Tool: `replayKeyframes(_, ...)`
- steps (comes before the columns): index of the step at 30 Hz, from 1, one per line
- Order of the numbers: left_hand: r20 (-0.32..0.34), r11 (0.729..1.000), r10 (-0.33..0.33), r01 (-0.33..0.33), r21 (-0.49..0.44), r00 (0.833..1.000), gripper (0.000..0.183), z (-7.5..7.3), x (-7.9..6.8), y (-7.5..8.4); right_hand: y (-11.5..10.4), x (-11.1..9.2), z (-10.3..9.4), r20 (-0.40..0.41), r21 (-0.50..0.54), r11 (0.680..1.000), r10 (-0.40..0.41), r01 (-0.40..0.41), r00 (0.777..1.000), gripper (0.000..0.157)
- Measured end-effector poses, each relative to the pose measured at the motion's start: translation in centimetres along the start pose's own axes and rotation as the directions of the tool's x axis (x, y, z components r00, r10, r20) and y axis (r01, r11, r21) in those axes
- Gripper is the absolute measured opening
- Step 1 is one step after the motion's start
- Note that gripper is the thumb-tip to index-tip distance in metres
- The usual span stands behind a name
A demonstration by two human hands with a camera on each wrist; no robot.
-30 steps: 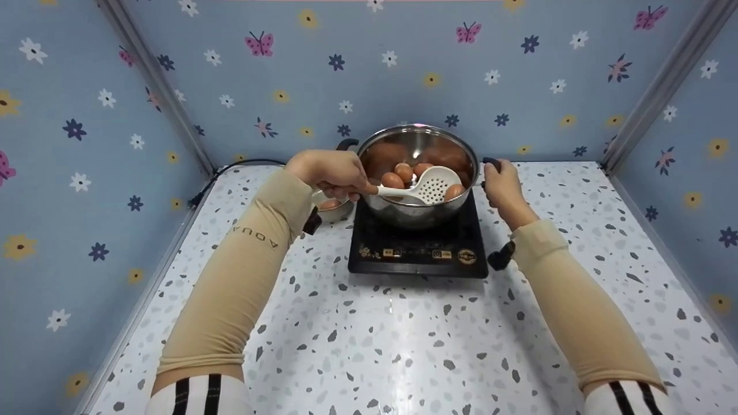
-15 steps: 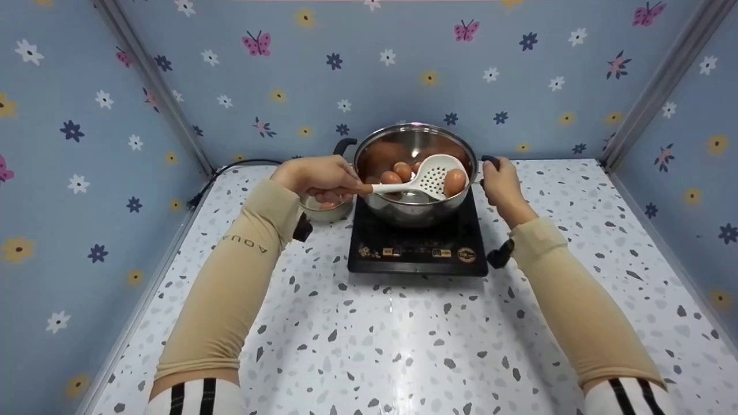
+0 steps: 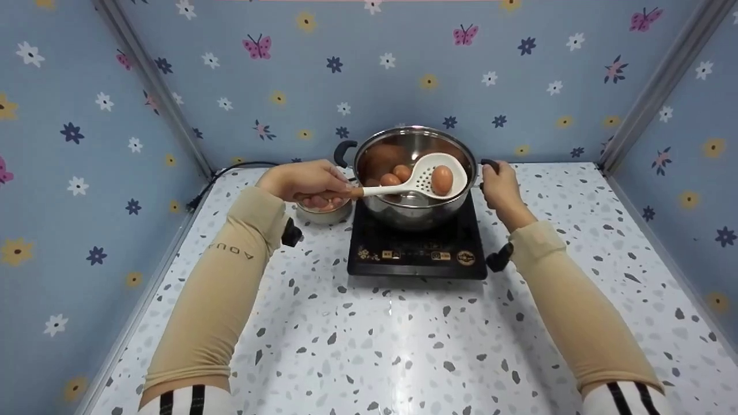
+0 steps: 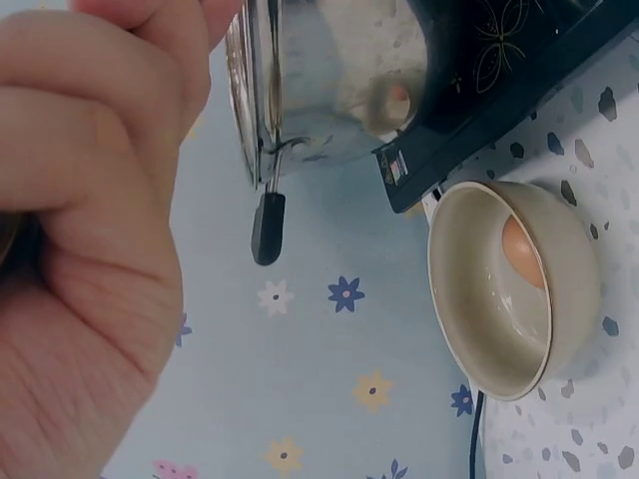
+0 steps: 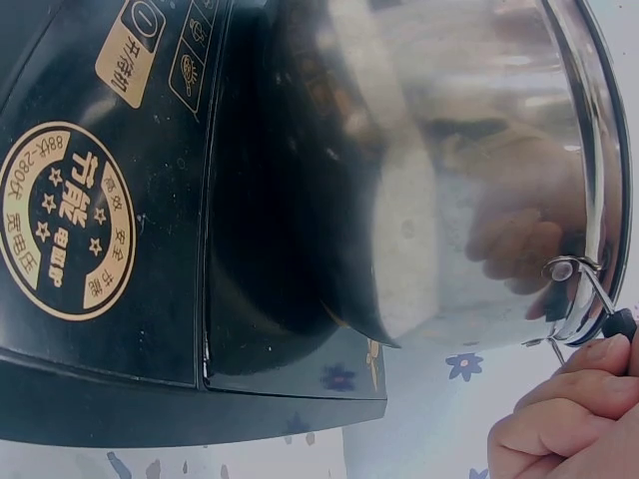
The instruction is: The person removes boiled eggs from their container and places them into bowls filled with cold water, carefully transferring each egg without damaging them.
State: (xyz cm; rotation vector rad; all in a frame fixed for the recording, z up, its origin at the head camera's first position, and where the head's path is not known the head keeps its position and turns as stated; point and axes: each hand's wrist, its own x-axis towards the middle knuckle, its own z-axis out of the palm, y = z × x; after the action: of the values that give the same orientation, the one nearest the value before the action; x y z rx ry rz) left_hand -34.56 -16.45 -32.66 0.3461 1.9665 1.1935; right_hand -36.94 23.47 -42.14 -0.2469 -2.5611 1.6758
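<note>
In the head view my left hand [image 3: 308,183] grips the wooden handle of a white slotted spoon [image 3: 426,180]. One brown egg [image 3: 442,180] lies in the spoon's bowl, held over the steel pot [image 3: 412,216]. More eggs [image 3: 390,180] lie inside the pot at its left; how many is partly hidden by the spoon. My right hand [image 3: 500,187] holds the pot's black right handle [image 3: 490,165]. Under my left hand stands a cream bowl [image 4: 574,289], and the left wrist view shows an egg [image 4: 520,251] inside it.
Beneath the pot is a black induction cooker [image 3: 418,259] on a speckled white table [image 3: 369,340]. The pot's other handle [image 3: 343,153] sticks out at the left. A black cable [image 3: 230,164] runs along the back left, and flowered panels [image 3: 380,69] enclose the table.
My left hand has drawn left with the slotted spoon. The egg, first low at the pot's right side, now sits raised in the spoon's bowl. The right hand has stayed on the pot handle.
</note>
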Motion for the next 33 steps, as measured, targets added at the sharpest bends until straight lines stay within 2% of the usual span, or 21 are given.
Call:
replayKeyframes(5, 0.008, 1.0, 0.0, 0.0, 0.008, 1.0, 0.028, -0.5, -0.5, -0.3, 0.0, -0.2, 0.0, 0.005, 0.007, 1.0, -0.013, 0.013, 1.0, 0.049)
replayKeyframes(14, -0.076, 0.998, 0.006, -0.002, 0.057, 0.997, 0.028, -1.5, -1.8, -0.6, -0.1, -0.3, 0.0, -0.004, -0.003, 1.0, -0.008, 0.008, 1.0, 0.05)
replayKeyframes(21, -0.099, 1.0, 0.017, -0.017, 0.007, 0.995, 0.027, -2.2, -2.9, -0.7, -0.4, -0.3, -0.1, -0.012, -0.011, 1.0, -0.013, 0.013, 1.0, 0.05)
replayKeyframes(25, -0.111, 1.0, 0.016, -0.015, 0.009, 0.994, 0.028, -2.6, -3.6, -0.8, -0.4, -0.3, -0.1, -0.031, -0.008, 1.0, -0.021, 0.021, 0.999, 0.05)
replayKeyframes(33, -0.187, 0.999, -0.009, 0.015, 0.028, 0.982, 0.024, -3.6, -4.9, -1.6, -0.3, -0.1, -0.2, -0.04, -0.013, 1.0, -0.029, 0.029, 0.999, 0.05)
